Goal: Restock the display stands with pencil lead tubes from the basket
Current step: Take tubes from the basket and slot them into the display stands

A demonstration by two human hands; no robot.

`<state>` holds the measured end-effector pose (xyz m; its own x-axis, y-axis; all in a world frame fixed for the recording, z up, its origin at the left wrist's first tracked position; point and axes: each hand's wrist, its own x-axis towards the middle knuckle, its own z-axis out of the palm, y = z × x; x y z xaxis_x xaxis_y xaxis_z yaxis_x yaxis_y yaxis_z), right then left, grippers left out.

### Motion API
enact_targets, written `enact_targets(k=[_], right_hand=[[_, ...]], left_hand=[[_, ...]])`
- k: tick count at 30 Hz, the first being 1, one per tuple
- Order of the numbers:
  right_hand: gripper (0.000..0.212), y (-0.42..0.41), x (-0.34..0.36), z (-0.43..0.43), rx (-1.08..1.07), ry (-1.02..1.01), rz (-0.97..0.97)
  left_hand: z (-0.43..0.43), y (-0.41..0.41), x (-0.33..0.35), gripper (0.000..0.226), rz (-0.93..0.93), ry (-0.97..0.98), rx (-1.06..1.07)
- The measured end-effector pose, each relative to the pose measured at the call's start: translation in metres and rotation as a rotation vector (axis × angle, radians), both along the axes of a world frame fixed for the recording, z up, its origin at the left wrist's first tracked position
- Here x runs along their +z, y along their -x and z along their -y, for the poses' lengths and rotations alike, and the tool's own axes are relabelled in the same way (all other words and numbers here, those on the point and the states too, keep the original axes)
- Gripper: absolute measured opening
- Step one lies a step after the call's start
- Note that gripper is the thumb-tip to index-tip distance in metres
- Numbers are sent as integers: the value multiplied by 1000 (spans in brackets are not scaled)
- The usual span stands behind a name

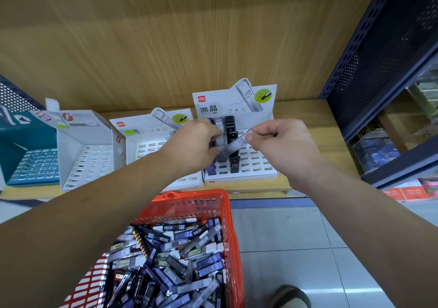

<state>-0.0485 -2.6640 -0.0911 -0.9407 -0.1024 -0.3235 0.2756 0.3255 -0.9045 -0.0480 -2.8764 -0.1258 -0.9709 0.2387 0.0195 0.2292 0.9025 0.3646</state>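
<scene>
— So, which way does the tube [239,143] lie?

— Slantwise over the stand [260,165]. Its upper end is at the right hand [282,146], its lower end runs down toward the left hand [194,146], and the "HB 0.5" print faces up. Whether it touches the left hand cannot be told.

— And the fingers?

— The right thumb and fingertips [251,138] are closed in a pinch on the tube's upper end. The left fingers are curled round a bundle [218,142] of purple and grey tubes, just above the stand.

— The containers?

— The stand holds black tubes [230,125] in its back rows and a few more in front. Below the stand, the red basket [189,203] is heaped with loose tubes.
</scene>
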Motion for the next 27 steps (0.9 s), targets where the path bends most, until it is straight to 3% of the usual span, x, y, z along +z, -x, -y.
enact_targets(k=[3, 8, 11, 13, 19, 27], right_hand=[[11, 0, 3, 5, 17, 7, 7], [8, -2, 6, 15, 78, 112, 120], [14, -1, 7, 15, 8, 300, 223], [20, 0, 9, 11, -32, 358, 257], [18, 0, 9, -2, -73, 112, 244], [22, 2, 11, -9, -252, 245, 239]], left_hand=[[-6, -11, 12, 43, -17, -171, -16], [-11, -20, 18, 34, 64, -381, -11], [0, -19, 13, 44, 71, -409, 79], [4, -20, 10, 31, 79, -391, 118], [8, -23, -10, 14, 8, -282, 94], [3, -20, -16, 17, -46, -273, 100]])
